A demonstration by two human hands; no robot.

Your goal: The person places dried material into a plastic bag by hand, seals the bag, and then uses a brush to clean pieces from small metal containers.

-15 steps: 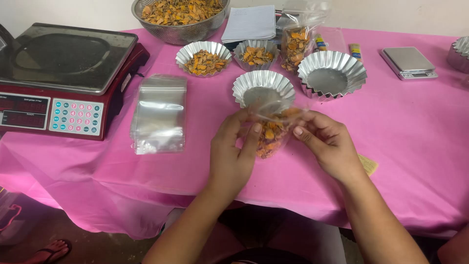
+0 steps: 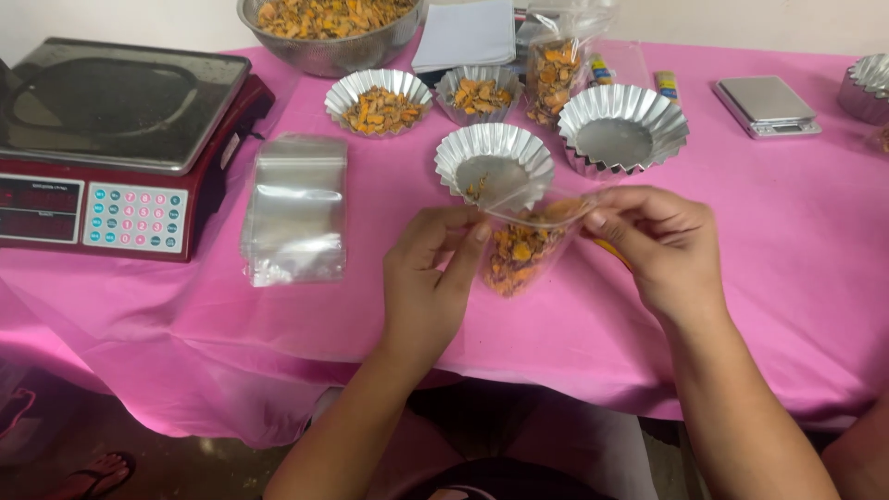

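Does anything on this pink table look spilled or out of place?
Nothing much. A few orange crumbs cling inside the emptied foil cup behind the filled clear bag held by the left hand and right hand. No spill shows on the tablecloth.

A small clear plastic bag (image 2: 520,248), about half full of orange and yellow dried pieces, hangs upright between both grips. Its open top edge is stretched flat, pinched at either corner, with the filled bottom sagging below the grips.
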